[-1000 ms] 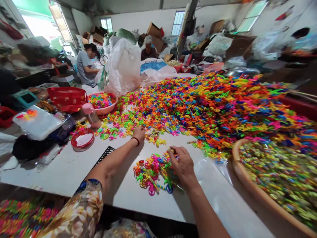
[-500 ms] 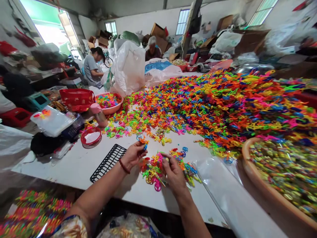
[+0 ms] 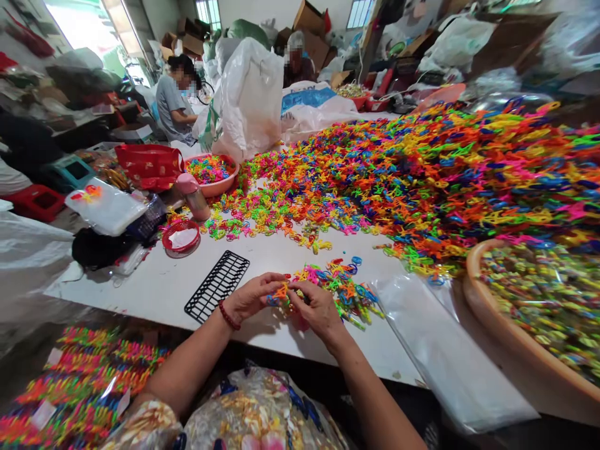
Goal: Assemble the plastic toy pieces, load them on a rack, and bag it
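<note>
So the left hand [image 3: 253, 297] is pinching an orange plastic piece [image 3: 280, 292] over the near edge of the table [image 3: 154, 294]. The right hand [image 3: 321, 312] is curled right up next to it, fingers bunched, can't tell what it's gripping. From the hands: small loose pile [image 3: 344, 281] around 2 o'clock, black grid [image 3: 218, 284] at 9, clear plastic bags [image 3: 445, 350] near 4, and a massive colorful heap [image 3: 422, 181] toward 2, farther out.
</note>
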Tool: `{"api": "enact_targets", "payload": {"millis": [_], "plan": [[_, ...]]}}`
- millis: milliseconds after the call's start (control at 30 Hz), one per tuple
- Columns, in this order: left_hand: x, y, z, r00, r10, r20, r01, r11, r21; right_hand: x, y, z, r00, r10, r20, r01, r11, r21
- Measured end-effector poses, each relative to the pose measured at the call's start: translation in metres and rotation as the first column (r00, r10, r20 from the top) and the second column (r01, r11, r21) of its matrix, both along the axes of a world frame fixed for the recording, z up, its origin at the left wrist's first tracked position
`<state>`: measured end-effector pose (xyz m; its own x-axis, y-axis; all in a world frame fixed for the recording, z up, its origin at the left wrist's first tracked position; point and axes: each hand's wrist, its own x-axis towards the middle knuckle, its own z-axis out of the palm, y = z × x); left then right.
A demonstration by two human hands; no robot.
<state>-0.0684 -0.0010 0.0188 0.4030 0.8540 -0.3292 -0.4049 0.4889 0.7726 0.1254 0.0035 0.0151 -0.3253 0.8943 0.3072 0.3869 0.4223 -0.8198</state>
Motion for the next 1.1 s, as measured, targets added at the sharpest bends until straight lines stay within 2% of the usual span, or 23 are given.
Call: {"api": "enact_targets", "payload": {"millis": [167, 233, 367, 433, 500, 567, 700, 800, 900, 1033, 1100], "plan": [[0.009, 0.004, -0.008, 1.000, -0.005, 0.018, 0.006, 0.999, -0.045, 0.000, 0.003, -0.006, 0.986, 0.066, 0.155, -0.078, 0.995, 0.068], [0.017, 0.002, -0.014, 1.000, 0.018, -0.018, -0.019, 0.999, -0.043, -0.001, 0.004, -0.011, 0.989, 0.011, 0.150, -0.025, 0.995, 0.093], [0.029, 0.000, -0.022, 0.958, 0.247, -0.145, -0.241, 0.969, 0.055, -0.002, -0.002, -0.017, 0.967, -0.251, 0.046, 0.247, 0.966, 0.077], [0.032, 0.001, -0.023, 0.919, 0.348, -0.188, -0.332, 0.937, 0.110, -0.002, -0.008, -0.017, 0.969, -0.246, -0.003, 0.246, 0.969, 0.011], [0.034, 0.003, -0.023, 0.895, 0.396, -0.207, -0.375, 0.918, 0.131, -0.004, -0.015, -0.018, 0.985, -0.161, -0.063, 0.157, 0.985, -0.065], [0.036, 0.005, -0.024, 0.888, 0.406, -0.217, -0.385, 0.913, 0.132, -0.006, -0.019, -0.021, 0.985, -0.122, -0.120, 0.102, 0.981, -0.165], [0.042, 0.002, -0.024, 0.849, 0.463, -0.254, -0.432, 0.886, 0.170, -0.013, -0.022, -0.028, 0.942, -0.255, -0.220, 0.178, 0.931, -0.318], [0.046, -0.004, -0.020, 0.826, 0.481, -0.294, -0.432, 0.875, 0.218, -0.016, -0.022, -0.029, 0.922, -0.287, -0.258, 0.209, 0.934, -0.291], [0.050, -0.008, -0.017, 0.828, 0.471, -0.304, -0.409, 0.878, 0.247, -0.016, -0.025, -0.030, 0.931, -0.282, -0.231, 0.224, 0.943, -0.248], [0.055, -0.010, -0.019, 0.805, 0.486, -0.342, -0.397, 0.868, 0.298, -0.014, -0.027, -0.036, 0.920, -0.325, -0.218, 0.260, 0.924, -0.279], [0.056, -0.012, -0.022, 0.781, 0.492, -0.384, -0.371, 0.861, 0.348, -0.014, -0.028, -0.037, 0.920, -0.315, -0.233, 0.238, 0.922, -0.306]]}}
